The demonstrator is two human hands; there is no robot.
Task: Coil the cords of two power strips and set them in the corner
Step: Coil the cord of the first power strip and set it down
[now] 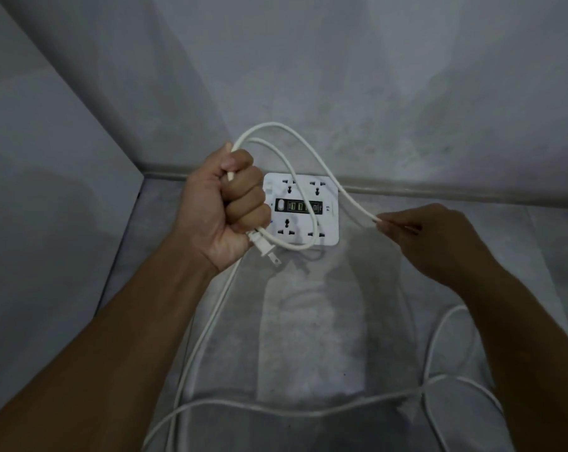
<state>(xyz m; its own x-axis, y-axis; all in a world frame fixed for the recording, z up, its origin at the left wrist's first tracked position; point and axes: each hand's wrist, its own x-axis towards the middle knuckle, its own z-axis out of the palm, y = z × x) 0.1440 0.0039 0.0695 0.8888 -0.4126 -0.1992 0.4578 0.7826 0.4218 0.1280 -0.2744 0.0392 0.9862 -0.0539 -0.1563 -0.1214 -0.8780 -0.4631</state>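
Observation:
A white square power strip (322,220) with several sockets and a black USB panel lies flat on the floor against the back wall. My left hand (225,207) is a fist around its white cord (312,151), holding two loops, and the two-pin plug (264,249) sticks out below the fist. My right hand (429,236) pinches the same cord to the right of the strip. More of the cord (276,407) trails loose across the floor toward me. Only one power strip is in view.
The grey floor (308,321) meets the back wall at a baseboard (439,189). The left wall (47,190) forms a corner with the back wall just left of the strip. Loose cord loops lie on the floor at lower right (439,337).

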